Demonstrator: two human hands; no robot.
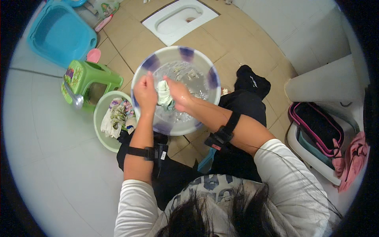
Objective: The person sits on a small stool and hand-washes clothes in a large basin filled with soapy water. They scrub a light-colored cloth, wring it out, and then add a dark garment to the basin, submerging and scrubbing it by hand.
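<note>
Both of my hands are over a large white basin (216,79) with purple patches, which holds sudsy water. A wet, pale green cloth (164,94) is bunched up between them, its lower part darker and hanging toward the water. My left hand (145,94) is closed in a fist at the cloth's left side, the fingers partly hidden from above. On the right side, my right hand (179,94) is wrapped round the cloth, thumb uppermost. Some pale cloth or foam (192,75) shows in the water beyond my right hand.
A light green basin (103,136) of crumpled clothes (116,118) stands at the left, beside a green stool (85,75) with a shower head (78,102). Farther are a blue tub (63,35), a pink scoop (94,55) and a squat toilet (173,21). A white tub (300,148) with fabric items sits right.
</note>
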